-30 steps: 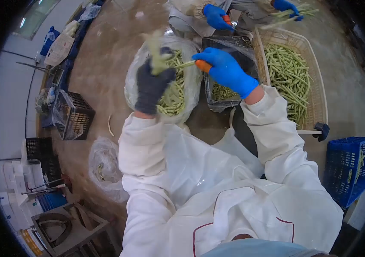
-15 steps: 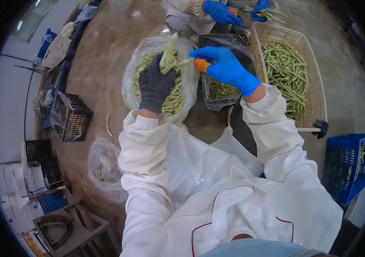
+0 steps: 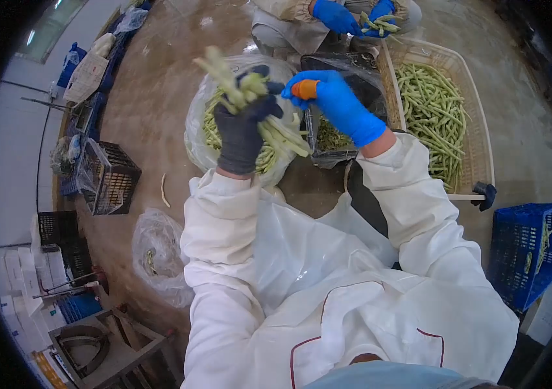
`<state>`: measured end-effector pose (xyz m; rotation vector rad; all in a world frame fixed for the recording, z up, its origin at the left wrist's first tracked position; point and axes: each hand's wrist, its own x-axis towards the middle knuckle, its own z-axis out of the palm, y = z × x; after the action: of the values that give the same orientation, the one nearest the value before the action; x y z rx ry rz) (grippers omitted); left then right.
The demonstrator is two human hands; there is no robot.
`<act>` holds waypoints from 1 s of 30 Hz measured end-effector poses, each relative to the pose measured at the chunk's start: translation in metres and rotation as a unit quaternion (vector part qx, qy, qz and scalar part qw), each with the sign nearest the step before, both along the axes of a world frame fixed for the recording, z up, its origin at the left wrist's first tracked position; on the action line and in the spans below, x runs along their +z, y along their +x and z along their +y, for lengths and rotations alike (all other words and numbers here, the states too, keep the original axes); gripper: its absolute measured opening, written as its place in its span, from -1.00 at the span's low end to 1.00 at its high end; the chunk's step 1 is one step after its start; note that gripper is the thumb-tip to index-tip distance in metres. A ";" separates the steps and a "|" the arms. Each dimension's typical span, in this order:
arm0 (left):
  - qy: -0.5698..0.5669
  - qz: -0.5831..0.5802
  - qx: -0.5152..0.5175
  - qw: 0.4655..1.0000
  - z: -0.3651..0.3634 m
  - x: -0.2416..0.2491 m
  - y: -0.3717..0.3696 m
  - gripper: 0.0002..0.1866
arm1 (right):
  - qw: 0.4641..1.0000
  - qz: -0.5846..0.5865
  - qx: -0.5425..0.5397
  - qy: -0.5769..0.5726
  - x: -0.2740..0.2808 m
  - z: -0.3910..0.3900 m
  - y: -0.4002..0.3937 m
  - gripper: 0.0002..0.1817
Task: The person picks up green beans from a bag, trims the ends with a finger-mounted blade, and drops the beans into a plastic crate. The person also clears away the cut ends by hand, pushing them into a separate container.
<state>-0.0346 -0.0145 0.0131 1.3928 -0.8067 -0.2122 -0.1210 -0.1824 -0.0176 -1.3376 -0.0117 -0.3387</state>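
Observation:
My left hand (image 3: 247, 129), in a dark grey glove, is wrapped round a bunch of green beans (image 3: 240, 91). The beans stick out on both sides of the fist and are partly blurred. Just to the right is my right hand (image 3: 337, 104) in a blue glove with an orange cover on the thumb. Its fingers are curled close to the bunch, and whatever may be between them is hidden. Below my left hand stands a clear plastic bag (image 3: 197, 133) holding more beans. A black crate (image 3: 328, 157), lined with plastic and holding bean scraps, is beside the bag.
A cream crate (image 3: 480, 136) full of green beans stands to the right. Across from me, a co-worker's blue-gloved hands (image 3: 359, 19) hold beans. A blue crate (image 3: 526, 253) lies at right, a black crate (image 3: 115, 178) and a clear bag (image 3: 159, 259) at left.
My left hand has turned and risen slightly, with the bunch now spread across it. My right hand's extended fingers have curled in. The co-worker's hands have moved closer together.

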 end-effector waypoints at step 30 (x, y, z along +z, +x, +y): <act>-0.075 0.270 -0.097 0.955 0.018 0.021 0.009 -0.49 | 0.668 -0.111 -0.008 -0.735 -0.003 0.031 0.001 -0.85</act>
<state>-0.0255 0.0040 0.0337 1.0370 -0.4854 -0.6408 -0.1197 -0.1516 -0.0202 -2.9132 -0.6028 -0.5295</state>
